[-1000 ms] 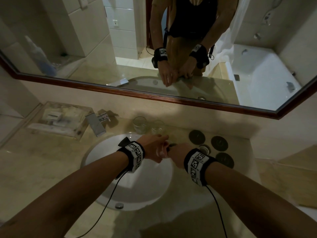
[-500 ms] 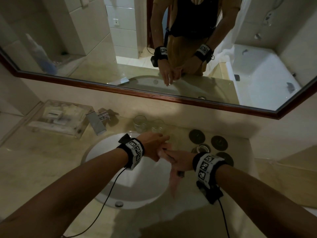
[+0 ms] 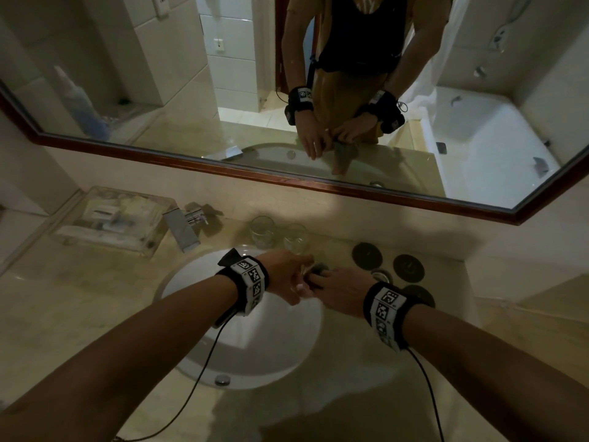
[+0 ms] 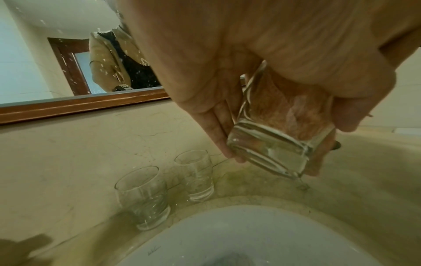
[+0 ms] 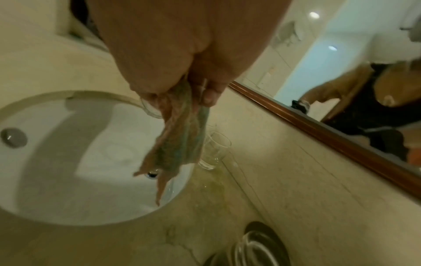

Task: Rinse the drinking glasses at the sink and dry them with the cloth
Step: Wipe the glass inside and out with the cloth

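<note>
over the sink [image 3: 191, 352], the left hand [image 4: 262, 59] gripped a tilted glass [image 4: 275, 136]; the right hand [image 5: 182, 54] pinched the cloth [image 5: 180, 142] (partly tucked into that glass).

Bench [image 3: 63, 314]: beige marble top under the wood-framed mirror, with a round white sink [image 3: 197, 282] set into it.
Back edge: two empty glasses [image 3: 262, 231] upright, just beside each other, behind the sink rim.
Left: clear tray [image 3: 111, 218] of toiletries.
Right: dark round coasters [image 3: 408, 268].
</note>
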The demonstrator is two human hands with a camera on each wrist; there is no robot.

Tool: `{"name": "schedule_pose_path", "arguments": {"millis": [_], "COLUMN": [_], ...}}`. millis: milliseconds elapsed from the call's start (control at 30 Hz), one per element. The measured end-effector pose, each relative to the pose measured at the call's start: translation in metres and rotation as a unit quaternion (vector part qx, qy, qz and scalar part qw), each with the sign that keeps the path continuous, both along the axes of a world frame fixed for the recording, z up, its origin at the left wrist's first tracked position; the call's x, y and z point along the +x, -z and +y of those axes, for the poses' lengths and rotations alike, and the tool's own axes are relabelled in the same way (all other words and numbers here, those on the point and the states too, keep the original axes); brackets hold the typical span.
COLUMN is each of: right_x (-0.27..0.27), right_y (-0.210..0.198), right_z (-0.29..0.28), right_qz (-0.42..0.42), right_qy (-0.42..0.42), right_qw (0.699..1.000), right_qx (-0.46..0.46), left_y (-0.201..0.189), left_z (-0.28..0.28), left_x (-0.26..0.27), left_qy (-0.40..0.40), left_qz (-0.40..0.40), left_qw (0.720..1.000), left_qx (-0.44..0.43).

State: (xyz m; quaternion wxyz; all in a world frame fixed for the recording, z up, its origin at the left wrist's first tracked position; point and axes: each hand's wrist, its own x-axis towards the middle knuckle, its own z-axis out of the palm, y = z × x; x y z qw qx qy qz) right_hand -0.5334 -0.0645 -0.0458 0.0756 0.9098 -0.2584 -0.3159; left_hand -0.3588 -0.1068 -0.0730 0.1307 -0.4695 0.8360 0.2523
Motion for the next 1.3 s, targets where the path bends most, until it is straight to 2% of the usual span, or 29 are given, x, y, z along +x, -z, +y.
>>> {"name": "schedule_pose_path", "arguments": {"millis": [100, 200, 333, 467, 600, 700, 800, 967, 1033, 1167, 1300], "right_x": [-0.005, -0.011, -0.012, -0.007, -0.005, 0.001, 0.005, 0.014, 0.011, 0.000, -0.002], "right_y": [0.005, 0.011, 0.009, 0.014, 0.016, 0.016, 0.021, 0.025, 0.015, 0.005, 0.008], "right_z": [-0.006, -0.011, -0.017, -0.014, -0.014, -0.012, -0.011, -0.012, -0.011, -0.017, -0.020], "right_qz": [-0.068, -0.059, -0.047, -0.056, -0.057, -0.095, -0.112, -0.005, 0.002, -0.034, -0.059], "right_qy": [0.020, 0.017, 0.031, 0.048, 0.018, 0.008, 0.073, 0.194, 0.188, 0.110, 0.077], "right_qw": [0.996, 0.995, 0.998, 0.997, 0.998, 0.995, 0.983, 0.963, 0.970, 0.992, 0.995], "right_qx": [0.046, 0.073, 0.007, -0.033, -0.008, 0.043, 0.125, 0.185, 0.156, 0.042, 0.038], "left_y": [-0.001, -0.004, -0.003, -0.009, -0.010, -0.009, -0.009, -0.006, -0.006, -0.010, -0.011], "left_z": [0.002, 0.007, 0.006, 0.001, 0.003, 0.005, 0.007, 0.011, 0.011, 0.005, 0.003], "left_x": [0.003, -0.001, -0.007, -0.007, -0.009, -0.010, -0.008, -0.005, -0.006, -0.005, -0.001], "left_qy": [0.003, 0.008, -0.007, 0.014, 0.038, 0.043, 0.051, 0.058, 0.052, 0.043, 0.046], "left_qz": [0.002, 0.004, 0.011, 0.003, -0.011, -0.032, -0.051, -0.051, -0.042, -0.033, -0.031], "left_qw": [1.000, 1.000, 1.000, 1.000, 0.999, 0.998, 0.996, 0.995, 0.996, 0.998, 0.998], "left_qx": [0.007, 0.002, 0.011, -0.012, -0.025, -0.036, -0.045, -0.062, -0.061, -0.040, -0.032]}}
